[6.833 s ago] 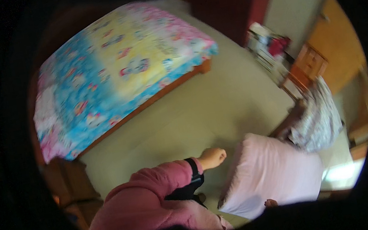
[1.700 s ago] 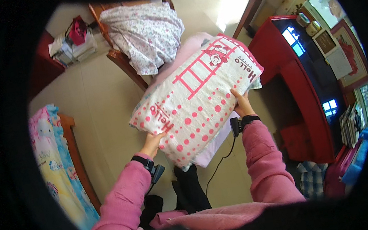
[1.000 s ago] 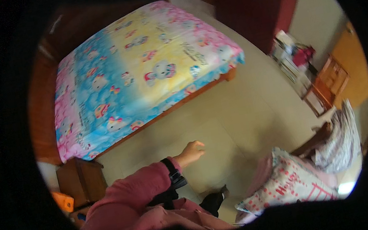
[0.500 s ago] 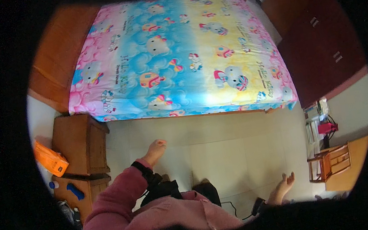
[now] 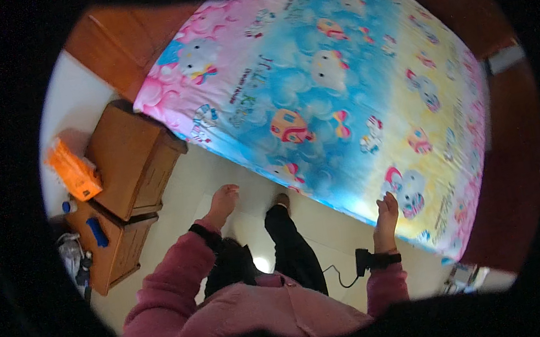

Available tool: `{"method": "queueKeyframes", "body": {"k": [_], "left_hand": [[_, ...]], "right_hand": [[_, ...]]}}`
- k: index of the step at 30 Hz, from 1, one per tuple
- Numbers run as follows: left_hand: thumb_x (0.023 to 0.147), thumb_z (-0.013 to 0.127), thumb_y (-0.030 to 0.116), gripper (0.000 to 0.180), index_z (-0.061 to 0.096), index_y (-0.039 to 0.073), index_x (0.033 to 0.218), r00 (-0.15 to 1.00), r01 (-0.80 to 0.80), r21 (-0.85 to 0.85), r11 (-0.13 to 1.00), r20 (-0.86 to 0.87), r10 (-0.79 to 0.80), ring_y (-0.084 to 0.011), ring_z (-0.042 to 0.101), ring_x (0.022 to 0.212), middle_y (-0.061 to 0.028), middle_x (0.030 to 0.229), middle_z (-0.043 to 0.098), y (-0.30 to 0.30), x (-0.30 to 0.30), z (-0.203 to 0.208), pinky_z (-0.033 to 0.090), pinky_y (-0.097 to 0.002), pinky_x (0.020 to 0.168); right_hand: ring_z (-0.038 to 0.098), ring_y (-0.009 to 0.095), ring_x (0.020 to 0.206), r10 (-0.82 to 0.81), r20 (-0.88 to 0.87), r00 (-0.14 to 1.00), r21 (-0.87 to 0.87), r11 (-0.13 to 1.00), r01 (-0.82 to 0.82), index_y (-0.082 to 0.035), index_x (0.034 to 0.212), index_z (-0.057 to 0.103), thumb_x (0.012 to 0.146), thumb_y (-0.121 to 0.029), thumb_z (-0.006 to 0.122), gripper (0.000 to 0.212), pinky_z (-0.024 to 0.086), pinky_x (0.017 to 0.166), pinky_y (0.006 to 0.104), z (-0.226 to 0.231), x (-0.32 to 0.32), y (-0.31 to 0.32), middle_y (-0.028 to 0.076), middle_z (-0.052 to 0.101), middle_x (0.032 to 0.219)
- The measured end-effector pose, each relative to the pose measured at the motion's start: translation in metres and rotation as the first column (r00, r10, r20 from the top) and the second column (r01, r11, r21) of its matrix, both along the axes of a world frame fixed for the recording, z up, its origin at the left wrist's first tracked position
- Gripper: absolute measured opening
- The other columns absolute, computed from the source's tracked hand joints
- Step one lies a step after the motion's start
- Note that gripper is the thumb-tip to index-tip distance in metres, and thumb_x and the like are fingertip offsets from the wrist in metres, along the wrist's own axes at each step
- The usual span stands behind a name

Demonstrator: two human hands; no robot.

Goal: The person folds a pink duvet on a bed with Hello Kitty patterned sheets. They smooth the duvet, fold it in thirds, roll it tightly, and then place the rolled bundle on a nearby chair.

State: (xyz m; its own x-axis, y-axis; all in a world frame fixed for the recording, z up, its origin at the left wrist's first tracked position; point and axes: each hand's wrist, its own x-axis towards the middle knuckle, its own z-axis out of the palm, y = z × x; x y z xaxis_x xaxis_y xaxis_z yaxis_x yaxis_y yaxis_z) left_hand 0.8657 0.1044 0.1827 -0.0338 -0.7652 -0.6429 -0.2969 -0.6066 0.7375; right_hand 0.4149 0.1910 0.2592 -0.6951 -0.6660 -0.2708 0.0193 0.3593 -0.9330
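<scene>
My left hand [image 5: 223,204] hangs in the air over the floor, short of the bed's near edge. Its fingers are loosely bent and slightly apart, with nothing seen in them. On the right, my right hand [image 5: 386,219] is raised in front of the bedspread's near edge, open, fingers bent upward and empty. A black strap [image 5: 205,236] circles my left wrist. Around the right wrist goes another black band with a small dark box [image 5: 364,261], from which a cable runs. The bed wears a pink, blue and yellow cartoon-print bedspread [image 5: 317,106], spread mostly flat.
Two wooden cabinets stand at the left, the taller [image 5: 127,157] beside the bed and the lower [image 5: 122,249] nearer me. An orange packet [image 5: 73,170] and a blue object [image 5: 97,231] lie on them. A dark red wardrobe [image 5: 520,175] flanks the bed's right side. Tiled floor [image 5: 196,181] lies between.
My view has turned left and come nearer the bed. The right hand has risen from low at the right to the bedspread's edge. One leg is now stepped forward.
</scene>
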Motion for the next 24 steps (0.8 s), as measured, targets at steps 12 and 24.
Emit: {"method": "queueKeyframes", "body": {"k": [12,24], "left_hand": [[0.087,0.054,0.003,0.026,0.061,0.0,0.111,0.922,-0.372,-0.065,0.926,0.094,0.377,-0.0281,0.058,0.11,-0.0153,0.114,0.063,-0.074,0.005,-0.133,0.044,-0.0345,0.097],[0.084,0.064,0.029,0.073,0.032,0.012,0.148,0.77,0.276,-0.476,0.835,0.629,0.104,-0.0284,0.014,0.147,-0.0114,0.158,0.019,-0.276,-0.079,-0.188,0.01,-0.0524,0.118]], "right_hand": [[0.042,0.03,0.127,0.571,-0.209,0.794,0.23,0.818,-0.528,-0.005,0.135,0.048,0.086,-0.007,0.065,0.052,0.034,0.107,0.0398,-0.166,0.045,-0.255,0.015,0.045,0.135],[0.021,0.038,0.142,0.734,-0.513,0.445,0.424,0.668,-0.612,-0.002,0.146,0.033,0.102,-0.045,0.031,0.062,0.017,0.115,0.0465,-0.323,0.123,-0.433,0.022,0.023,0.153]]}}
